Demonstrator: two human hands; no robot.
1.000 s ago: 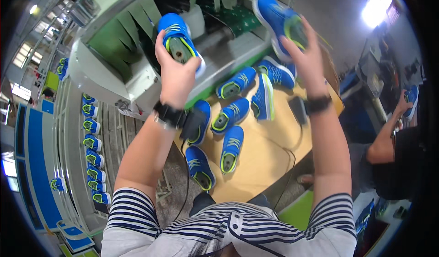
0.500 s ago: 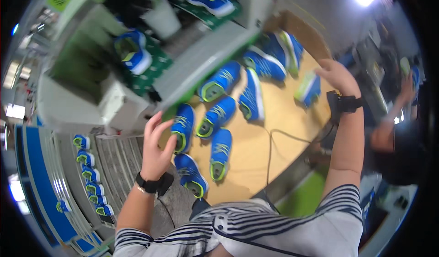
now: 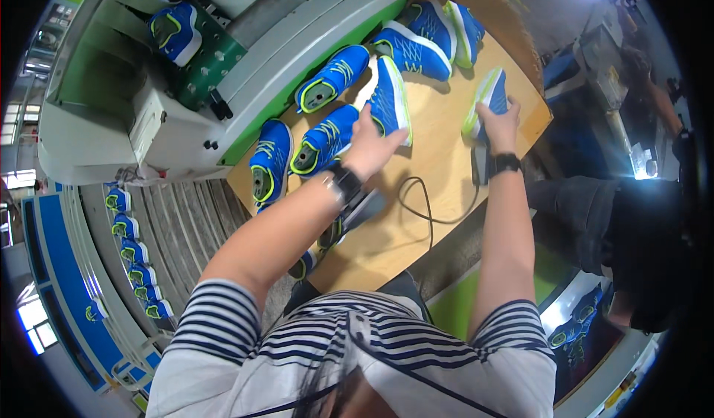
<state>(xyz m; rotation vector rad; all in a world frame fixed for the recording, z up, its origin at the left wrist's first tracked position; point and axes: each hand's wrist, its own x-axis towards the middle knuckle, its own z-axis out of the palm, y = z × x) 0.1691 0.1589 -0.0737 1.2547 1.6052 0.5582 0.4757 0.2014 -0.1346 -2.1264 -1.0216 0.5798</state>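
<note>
My left hand (image 3: 375,146) reaches over the table to the heel of a blue sneaker (image 3: 393,98) with a white and lime sole. Its thumb and fingers are spread to either side of that heel; how firmly they touch it I cannot tell. To the right, my right hand (image 3: 500,124) is closed round the near end of another blue sneaker (image 3: 487,98), thumb on one side, fingers on the other. This one is tipped on its side, lime-edged sole facing left. Blue sneakers (image 3: 323,139) lie around my left forearm, which partly covers some.
A wooden table (image 3: 446,176) carries the sneakers and a black cable (image 3: 430,213). Along its far left edge stands a grey-green machine (image 3: 297,53) with a sneaker (image 3: 175,33) inside. A cardboard wall (image 3: 498,9) borders the far right. Several sneakers (image 3: 132,251) line a rack at left.
My left hand has swung right, from the sneakers at the left to one mid-table. My right hand has moved round to the near end of the tipped sneaker and closed on it.
</note>
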